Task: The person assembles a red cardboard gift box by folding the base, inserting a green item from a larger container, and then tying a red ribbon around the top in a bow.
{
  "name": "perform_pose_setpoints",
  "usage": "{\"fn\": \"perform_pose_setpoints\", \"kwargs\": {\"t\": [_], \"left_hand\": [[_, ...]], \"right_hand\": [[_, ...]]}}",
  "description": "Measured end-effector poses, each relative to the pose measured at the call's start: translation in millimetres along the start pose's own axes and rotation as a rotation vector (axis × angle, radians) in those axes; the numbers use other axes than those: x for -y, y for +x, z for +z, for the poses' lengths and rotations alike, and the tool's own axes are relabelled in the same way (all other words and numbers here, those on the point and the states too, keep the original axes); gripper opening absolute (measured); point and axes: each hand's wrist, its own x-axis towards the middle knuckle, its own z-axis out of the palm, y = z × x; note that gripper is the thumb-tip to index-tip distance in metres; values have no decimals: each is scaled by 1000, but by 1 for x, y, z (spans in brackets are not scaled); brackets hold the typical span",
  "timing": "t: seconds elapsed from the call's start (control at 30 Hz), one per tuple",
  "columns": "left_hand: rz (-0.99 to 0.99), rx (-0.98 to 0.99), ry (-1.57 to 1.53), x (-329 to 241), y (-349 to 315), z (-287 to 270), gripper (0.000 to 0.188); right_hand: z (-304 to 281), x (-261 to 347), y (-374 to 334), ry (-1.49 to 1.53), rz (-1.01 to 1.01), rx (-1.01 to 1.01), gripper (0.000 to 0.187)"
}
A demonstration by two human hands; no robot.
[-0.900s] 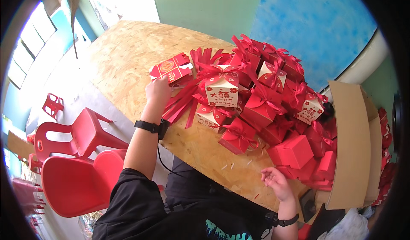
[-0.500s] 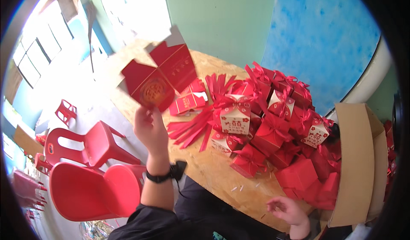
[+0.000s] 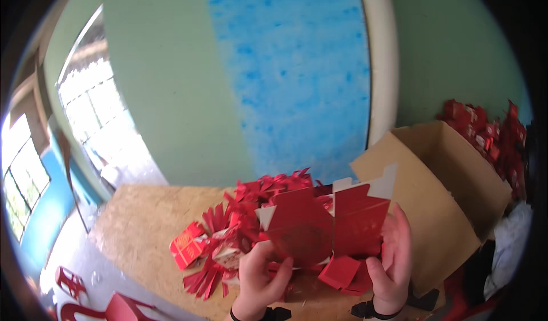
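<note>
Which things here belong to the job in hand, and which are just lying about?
Likely part of the job:
- open red box blank, in the left hand
- flat red blanks
- loose red ribbons
- plain red box

Likely just lying about:
- red chair
- red stool

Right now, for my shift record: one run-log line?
left hand: holding red carton; right hand: at carton's right edge; cardboard box: open

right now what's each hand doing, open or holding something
Left hand: holding the open red box by its lower left.
Right hand: at the box's right edge, grip cannot be told.
</note>
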Motion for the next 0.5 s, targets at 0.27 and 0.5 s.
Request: {"fn": "perform_pose_setpoints", "kwargs": {"t": [0.27,0.5], "left_hand": [[172,-29,226,17,8,36,77],[160,68,258,34,25,18,91]], "right_hand": [[-32,-21,3,-6,133,-109,29],[-11,-39,5,-59,97,-219,36]]}}
